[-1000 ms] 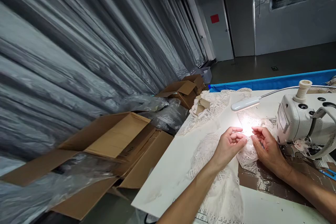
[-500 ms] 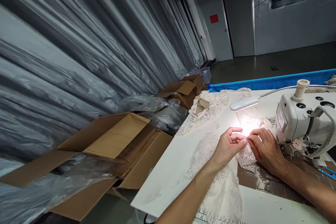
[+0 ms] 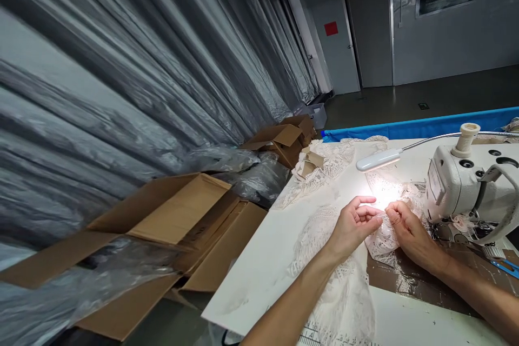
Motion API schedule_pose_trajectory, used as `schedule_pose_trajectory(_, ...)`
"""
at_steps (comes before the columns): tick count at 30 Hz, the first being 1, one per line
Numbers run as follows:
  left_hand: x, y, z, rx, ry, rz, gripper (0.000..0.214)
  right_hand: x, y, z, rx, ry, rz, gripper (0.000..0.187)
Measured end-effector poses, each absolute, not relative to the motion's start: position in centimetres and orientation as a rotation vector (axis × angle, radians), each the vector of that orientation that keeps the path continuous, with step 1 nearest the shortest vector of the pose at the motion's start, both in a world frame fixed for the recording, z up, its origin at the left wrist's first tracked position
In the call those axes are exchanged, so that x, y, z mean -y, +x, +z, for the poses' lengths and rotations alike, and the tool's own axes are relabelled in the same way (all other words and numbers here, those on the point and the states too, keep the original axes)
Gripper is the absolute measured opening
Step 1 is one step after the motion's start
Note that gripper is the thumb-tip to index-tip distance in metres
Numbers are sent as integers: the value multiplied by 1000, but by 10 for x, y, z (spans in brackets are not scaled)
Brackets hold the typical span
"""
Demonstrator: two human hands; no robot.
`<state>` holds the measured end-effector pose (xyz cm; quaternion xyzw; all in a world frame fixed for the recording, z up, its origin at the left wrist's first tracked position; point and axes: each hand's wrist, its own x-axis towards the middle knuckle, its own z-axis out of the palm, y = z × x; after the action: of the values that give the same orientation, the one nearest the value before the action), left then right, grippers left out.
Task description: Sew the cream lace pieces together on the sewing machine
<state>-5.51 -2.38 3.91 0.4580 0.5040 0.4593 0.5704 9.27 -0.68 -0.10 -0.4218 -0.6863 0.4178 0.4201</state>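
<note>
White lace fabric (image 3: pixel 344 303) runs across the table and up under both hands, to the left of a sewing machine (image 3: pixel 450 184). My left hand (image 3: pixel 352 227) is closed in a loose pinch, thumb against fingers, at a raised edge of the lace. Close by, my right hand (image 3: pixel 411 235) pinches the same edge with thumb and index finger, the other fingers curled in. The fingertips of the two hands are a small gap apart. A lit lamp (image 3: pixel 379 160) on a bendable neck shines on the lace just beyond them, and glare washes out detail there.
More lace (image 3: pixel 334 157) with a piece of cardboard (image 3: pixel 311 162) lies at the table's far left. Blue snips (image 3: pixel 505 267) lie right of the brown covering (image 3: pixel 405 275). Open cardboard boxes (image 3: pixel 182 211) and plastic bags stand left of the table. Printed ruler marks run along the front edge.
My right hand has drawn slightly to the right, its fingers now curled in more tightly. My left hand and the lace on the table stay almost in place.
</note>
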Motion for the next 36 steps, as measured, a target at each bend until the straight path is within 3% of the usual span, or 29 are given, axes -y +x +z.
schedule_pose_trajectory(8, 23, -55, 38, -1200, 1088, 1091, 56, 4, 94, 0, 1582, -1121, 1103, 36)
schedule_pose_trajectory(13, 22, -56, 32, -1284, 1229, 1149, 42, 0, 95, -6, 1577, -1093, 1140, 32)
schedule_pose_trajectory(18, 23, -57, 28, -1492, 1676, 1052, 27, -1, 98, -8, 1808, -915, 795, 10)
schedule_pose_trajectory(22, 25, -56, 24, -1609, 1948, 1262, 22, -1, 101, -2, 1928, -676, 428, 15)
schedule_pose_trajectory(29, 27, -48, 28, -1444, 1480, 1375, 18, -5, 105, -2, 1995, -571, 156, 23)
schedule_pose_trajectory(36, 24, -47, 29, -1163, 920, 1361, 33, -6, 104, -4, 2004, -641, 89, 22)
